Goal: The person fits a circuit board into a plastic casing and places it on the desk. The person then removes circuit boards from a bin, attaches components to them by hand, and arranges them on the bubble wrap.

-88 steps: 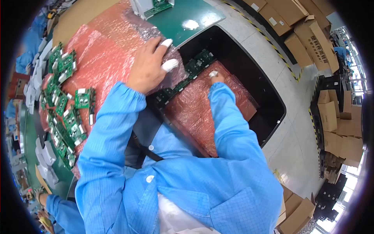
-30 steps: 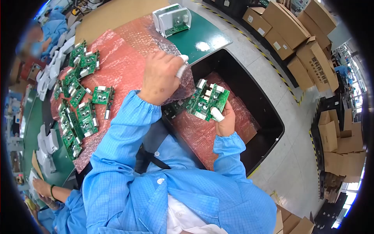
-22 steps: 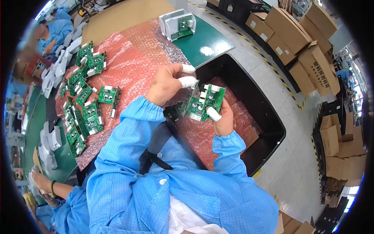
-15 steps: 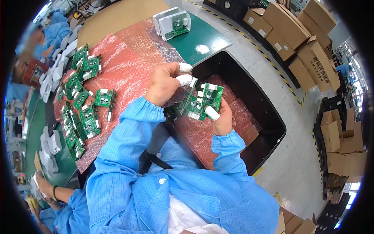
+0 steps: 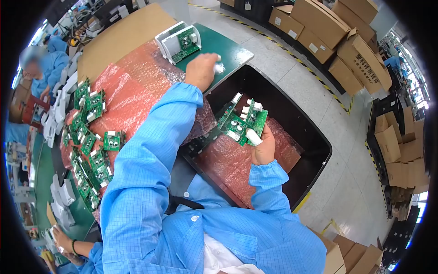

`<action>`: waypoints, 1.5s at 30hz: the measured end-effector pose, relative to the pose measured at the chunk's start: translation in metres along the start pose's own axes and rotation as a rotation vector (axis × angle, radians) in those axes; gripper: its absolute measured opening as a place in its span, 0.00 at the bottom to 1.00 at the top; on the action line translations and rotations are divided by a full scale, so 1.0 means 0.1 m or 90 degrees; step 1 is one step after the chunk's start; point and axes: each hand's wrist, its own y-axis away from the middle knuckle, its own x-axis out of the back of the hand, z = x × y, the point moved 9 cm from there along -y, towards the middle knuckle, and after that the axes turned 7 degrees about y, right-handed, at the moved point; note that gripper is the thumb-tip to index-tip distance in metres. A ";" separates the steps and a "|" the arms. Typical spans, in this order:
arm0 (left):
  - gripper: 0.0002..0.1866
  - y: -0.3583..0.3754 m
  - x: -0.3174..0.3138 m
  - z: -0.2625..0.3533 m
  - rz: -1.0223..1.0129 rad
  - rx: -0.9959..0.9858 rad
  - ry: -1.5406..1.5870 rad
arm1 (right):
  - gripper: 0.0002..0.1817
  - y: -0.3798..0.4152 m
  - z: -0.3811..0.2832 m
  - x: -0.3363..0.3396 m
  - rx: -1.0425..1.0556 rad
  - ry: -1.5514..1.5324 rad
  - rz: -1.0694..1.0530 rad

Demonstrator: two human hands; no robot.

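Your right hand (image 5: 264, 148) pinches the circuit board (image 5: 244, 124) mid-frame, lower right of your half-curled left hand (image 5: 201, 71), whose hold is unclear; board green, connectors (image 5: 258, 106) white.

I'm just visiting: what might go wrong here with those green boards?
The circuit board in the right hand might slip and drop into the black bin beneath. The left hand, seemingly close to the white holder, could bump it. The boards crowded on the pink bubble wrap might scrape one another.
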 end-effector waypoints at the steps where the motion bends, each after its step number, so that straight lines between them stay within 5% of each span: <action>1: 0.10 0.00 -0.06 0.06 -0.038 -0.039 -0.038 | 0.27 0.00 -0.02 0.01 0.002 0.007 0.008; 5: 0.12 0.11 0.03 -0.16 -0.220 0.177 0.056 | 0.28 -0.04 -0.10 -0.06 0.043 0.032 0.031; 6: 0.17 0.18 0.11 -0.22 -0.143 0.135 0.214 | 0.27 -0.05 -0.12 -0.12 0.053 0.035 0.028; 9: 0.23 0.64 0.36 0.20 -0.057 0.433 0.681 | 0.27 -0.06 -0.25 -0.36 0.109 0.155 0.006; 12: 0.28 0.91 0.44 0.42 -0.110 0.318 0.574 | 0.27 0.00 -0.35 -0.66 0.163 0.279 -0.010; 19: 0.26 1.14 0.66 0.40 -0.092 0.345 0.756 | 0.28 0.22 -0.43 -1.04 0.120 0.280 -0.088; 24: 0.38 1.33 0.82 0.27 -0.060 0.427 0.849 | 0.25 0.33 -0.35 -1.23 0.047 0.200 -0.143; 28: 0.39 1.39 0.92 0.27 -0.002 0.448 0.942 | 0.22 0.32 -0.25 -1.31 0.129 0.199 -0.139; 39: 0.23 1.52 0.99 0.18 -0.008 0.457 0.825 | 0.22 0.44 -0.32 -1.44 0.291 0.524 -0.203; 42: 0.23 1.55 1.02 0.10 0.021 0.456 0.872 | 0.19 0.36 -0.04 -1.29 -0.033 0.157 -0.253; 45: 0.22 1.55 1.06 0.04 0.061 0.472 0.876 | 0.14 0.31 -0.07 -1.16 -0.072 0.184 -0.215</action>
